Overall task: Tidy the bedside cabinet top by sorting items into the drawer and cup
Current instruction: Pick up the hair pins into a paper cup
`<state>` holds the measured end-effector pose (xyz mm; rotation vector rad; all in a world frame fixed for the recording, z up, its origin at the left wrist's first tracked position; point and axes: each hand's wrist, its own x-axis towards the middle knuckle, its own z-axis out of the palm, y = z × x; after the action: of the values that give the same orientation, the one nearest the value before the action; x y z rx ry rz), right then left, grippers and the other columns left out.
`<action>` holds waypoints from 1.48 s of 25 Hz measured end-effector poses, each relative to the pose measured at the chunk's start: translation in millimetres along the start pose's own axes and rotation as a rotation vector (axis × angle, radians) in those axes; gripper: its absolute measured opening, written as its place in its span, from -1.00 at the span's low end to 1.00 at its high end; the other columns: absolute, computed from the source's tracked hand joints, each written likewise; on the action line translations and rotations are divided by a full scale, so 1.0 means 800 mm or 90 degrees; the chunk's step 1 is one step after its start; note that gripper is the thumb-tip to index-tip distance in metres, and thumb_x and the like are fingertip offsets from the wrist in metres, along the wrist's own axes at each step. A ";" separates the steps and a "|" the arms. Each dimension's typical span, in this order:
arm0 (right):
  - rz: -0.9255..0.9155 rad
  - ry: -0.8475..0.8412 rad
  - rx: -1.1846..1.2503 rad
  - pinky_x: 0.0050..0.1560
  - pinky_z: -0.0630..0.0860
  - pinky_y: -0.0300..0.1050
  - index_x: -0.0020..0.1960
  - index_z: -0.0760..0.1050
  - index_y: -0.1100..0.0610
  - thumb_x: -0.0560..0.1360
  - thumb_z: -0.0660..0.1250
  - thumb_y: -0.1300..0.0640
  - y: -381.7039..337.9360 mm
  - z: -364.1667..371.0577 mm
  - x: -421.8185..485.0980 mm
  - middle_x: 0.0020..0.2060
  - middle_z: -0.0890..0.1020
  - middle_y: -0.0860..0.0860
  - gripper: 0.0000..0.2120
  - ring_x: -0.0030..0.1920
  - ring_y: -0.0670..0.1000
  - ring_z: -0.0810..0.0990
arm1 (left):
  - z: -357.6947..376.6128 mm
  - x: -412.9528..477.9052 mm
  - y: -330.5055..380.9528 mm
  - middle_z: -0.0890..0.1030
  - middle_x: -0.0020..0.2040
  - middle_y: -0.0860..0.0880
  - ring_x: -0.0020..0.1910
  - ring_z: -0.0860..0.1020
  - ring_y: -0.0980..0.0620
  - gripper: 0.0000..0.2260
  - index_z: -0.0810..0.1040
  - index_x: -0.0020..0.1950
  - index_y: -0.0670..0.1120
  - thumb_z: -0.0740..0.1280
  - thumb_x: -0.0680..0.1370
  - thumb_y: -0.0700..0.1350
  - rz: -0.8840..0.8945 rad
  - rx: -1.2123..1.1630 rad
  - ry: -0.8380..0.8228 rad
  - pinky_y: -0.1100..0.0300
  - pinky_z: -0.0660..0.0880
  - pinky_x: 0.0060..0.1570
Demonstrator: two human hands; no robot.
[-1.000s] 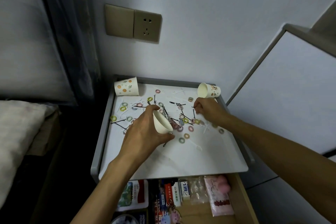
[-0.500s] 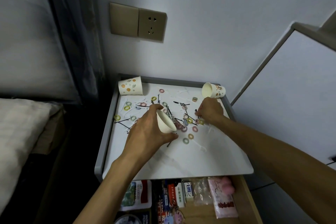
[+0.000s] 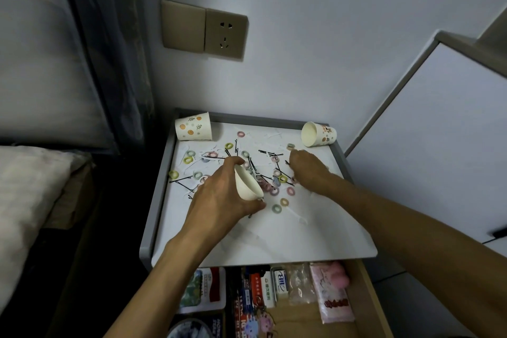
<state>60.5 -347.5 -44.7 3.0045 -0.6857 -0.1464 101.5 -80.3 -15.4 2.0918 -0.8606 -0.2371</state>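
Observation:
My left hand (image 3: pixel 219 197) grips a plain paper cup (image 3: pixel 247 184), tilted, over the middle of the white cabinet top (image 3: pixel 288 236). Small coloured hair rings (image 3: pixel 276 208) and black hairpins (image 3: pixel 181 180) lie scattered over the top. My right hand (image 3: pixel 307 170) rests palm down on the scatter right of the cup, fingers curled at the rings; what it pinches is hidden. A dotted paper cup (image 3: pixel 193 127) stands upside down in the back left corner. Another printed cup (image 3: pixel 318 134) lies on its side at the back right. Below the top, the drawer (image 3: pixel 367 296) is open.
The drawer holds small packets, boxes, a keychain and a pink pouch (image 3: pixel 333 293). A grey raised rim (image 3: pixel 157 195) runs along the cabinet's left and back. A bed with a pillow (image 3: pixel 24 200) lies to the left, a white cupboard (image 3: pixel 439 145) to the right, a wall socket (image 3: pixel 226 34) above.
My right hand has slid a little forward and down over the rings. The left hand keeps the cup in nearly the same place. The camera has drifted slightly.

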 end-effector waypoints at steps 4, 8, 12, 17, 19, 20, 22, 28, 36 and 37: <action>0.007 0.051 0.391 -0.19 0.52 -0.12 -0.07 0.41 0.15 0.60 0.20 0.30 -0.006 -0.046 -0.013 -0.23 0.64 0.10 -0.90 -0.23 0.04 0.60 | 0.001 0.001 -0.002 0.41 -0.06 0.25 -0.09 0.37 0.09 -0.30 0.26 0.24 0.23 0.56 0.23 0.20 0.000 -0.008 0.001 0.41 0.24 -0.25; -0.185 0.000 0.455 -0.15 0.58 -0.25 -0.02 0.61 0.12 0.56 0.33 0.21 -0.036 -0.117 -0.035 -0.27 0.69 -0.04 -0.91 -0.23 -0.10 0.65 | 0.004 0.003 -0.002 0.44 -0.11 0.29 -0.12 0.41 0.14 -0.31 0.25 0.20 0.25 0.56 0.22 0.20 -0.004 -0.024 -0.005 0.41 0.26 -0.27; -0.391 -0.100 0.286 -0.12 0.47 -0.35 -0.02 0.68 0.06 0.48 0.42 0.14 -0.086 -0.138 -0.061 -0.17 0.70 -0.09 -0.90 -0.18 -0.21 0.61 | 0.004 0.008 0.001 0.46 -0.14 0.32 -0.17 0.44 0.20 -0.33 0.24 0.19 0.26 0.54 0.22 0.20 -0.005 -0.032 -0.006 0.39 0.27 -0.30; -0.242 0.005 0.479 -0.14 0.53 -0.34 -0.06 0.67 0.05 0.48 0.44 0.20 -0.060 -0.129 -0.020 -0.24 0.69 -0.11 -0.91 -0.21 -0.12 0.65 | -0.003 0.008 0.000 0.51 -0.03 0.19 -0.02 0.52 0.04 -0.29 0.29 0.26 0.20 0.56 0.21 0.16 -0.018 -0.063 0.028 0.07 0.58 -0.12; -0.108 0.049 0.409 -0.19 0.45 -0.45 -0.06 0.66 0.11 0.46 0.43 0.29 -0.030 -0.105 0.011 -0.25 0.67 -0.10 -0.88 -0.16 -0.04 0.66 | -0.006 0.006 -0.001 0.51 0.02 0.16 0.03 0.53 -0.01 -0.28 0.29 0.27 0.19 0.56 0.22 0.16 -0.020 -0.059 0.022 -0.01 0.59 -0.07; -0.068 0.040 0.334 -0.17 0.45 -0.41 -0.04 0.66 0.16 0.45 0.43 0.32 -0.019 -0.088 0.023 -0.21 0.68 -0.02 -0.87 -0.10 0.01 0.66 | -0.007 0.005 -0.001 0.51 0.03 0.15 0.04 0.53 -0.02 -0.28 0.29 0.28 0.19 0.57 0.23 0.16 -0.018 -0.056 0.019 -0.01 0.59 -0.07; -0.037 0.009 0.240 -0.01 0.51 -0.24 0.01 0.65 0.24 0.42 0.44 0.37 -0.006 -0.054 0.041 -0.09 0.69 0.12 -0.82 -0.02 0.08 0.65 | -0.008 0.006 -0.003 0.51 0.03 0.16 0.03 0.52 -0.01 -0.27 0.28 0.29 0.20 0.57 0.23 0.17 -0.016 -0.052 0.020 0.03 0.58 -0.07; 0.006 0.058 0.244 -0.01 0.51 -0.10 -0.13 0.64 0.28 0.45 0.41 0.33 -0.006 -0.009 0.067 -0.12 0.68 0.16 -0.96 -0.07 0.12 0.63 | -0.013 0.010 -0.011 0.47 -0.01 0.22 -0.04 0.46 0.09 -0.27 0.27 0.28 0.22 0.53 0.21 0.24 -0.020 -0.041 0.038 0.20 0.35 -0.17; -0.040 0.041 0.066 -0.02 0.50 0.08 0.03 0.47 0.26 0.55 0.20 0.34 -0.003 -0.006 0.064 -0.05 0.60 0.20 -0.89 -0.03 0.20 0.56 | -0.012 0.009 -0.008 0.48 0.01 0.21 0.01 0.50 0.04 -0.26 0.26 0.29 0.21 0.54 0.22 0.23 -0.027 -0.044 0.025 0.18 0.38 -0.14; -0.051 0.037 0.067 -0.02 0.51 0.10 0.03 0.47 0.25 0.55 0.20 0.34 -0.004 -0.009 0.065 -0.05 0.60 0.20 -0.89 -0.04 0.19 0.57 | -0.012 0.009 -0.008 0.48 0.01 0.21 0.01 0.50 0.04 -0.26 0.26 0.29 0.21 0.54 0.22 0.23 -0.027 -0.043 0.025 0.18 0.38 -0.14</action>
<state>109.0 -366.7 -42.1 3.1248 -0.5853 -0.0272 114.2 -76.1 -13.4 2.0460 -0.7753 -0.2444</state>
